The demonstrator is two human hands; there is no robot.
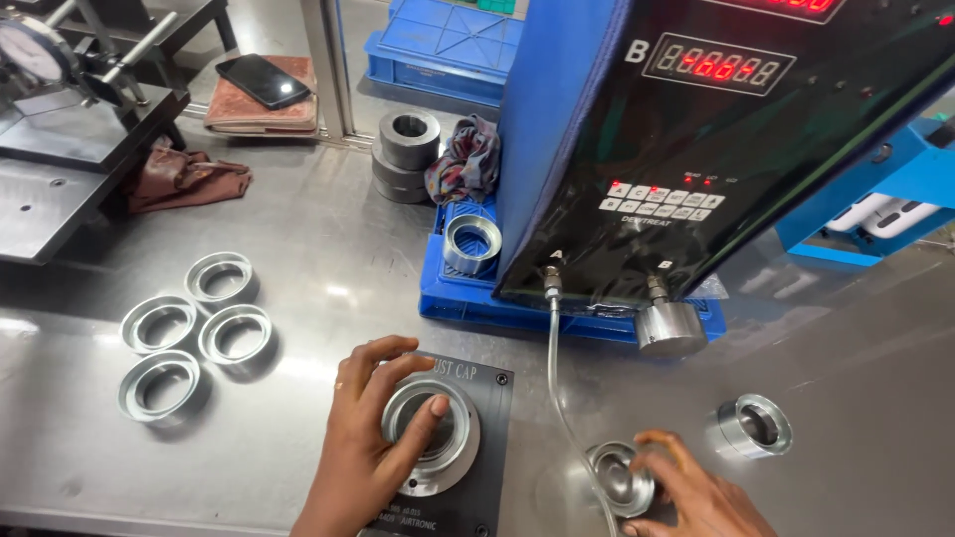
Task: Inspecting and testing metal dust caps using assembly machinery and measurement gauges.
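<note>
My left hand [373, 438] rests on a shiny metal ring [432, 436] seated on a round gauge fixture on a dark plate [489, 467], thumb across the ring's bore, fingers curled over its left rim. My right hand [691, 489] grips a small round metal gauge head [617, 477] lying on the steel table; a clear hose [557, 378] runs from it up to the black gauge unit [716, 149]. Several more metal rings [189, 328] lie in a cluster at the left.
A blue tray [448, 298] holds one ring [472, 242] beside the gauge unit. A metal bush [753, 426] lies at the right. Stacked steel collars [406, 151], a rag [466, 159], a phone on a wallet [261, 91] and a dial gauge stand [60, 109] sit at the back.
</note>
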